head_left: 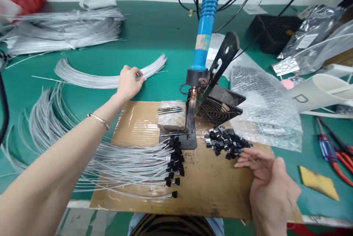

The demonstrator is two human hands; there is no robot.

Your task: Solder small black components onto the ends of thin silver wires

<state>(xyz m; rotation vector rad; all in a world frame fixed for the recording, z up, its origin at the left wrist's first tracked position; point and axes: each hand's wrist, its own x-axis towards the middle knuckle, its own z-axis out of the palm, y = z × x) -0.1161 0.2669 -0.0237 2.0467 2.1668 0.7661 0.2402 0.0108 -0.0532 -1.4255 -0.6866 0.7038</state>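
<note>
My left hand (130,82) reaches across the mat to a loose, curved bundle of thin white wires (91,80); its fingers are closed on wires near the bundle's right end. How many it grips, I cannot tell. My right hand (271,182) lies palm up at the right, fingers stretched out, holding nothing. Its fingertips are beside a pile of small black connectors (227,142). Between my arms, white wires with black connectors on their ends (132,162) lie in a fan on brown cardboard (215,192).
A blue-handled soldering iron (206,18) hangs tip-down in a stand over the middle, with a black fan (220,105) behind. A wrapped block (171,120) carries thin metal rods. Bubble wrap (264,107), a screwdriver (327,145) and a yellow sponge (319,182) lie right. More wire bundles (66,31) lie back left.
</note>
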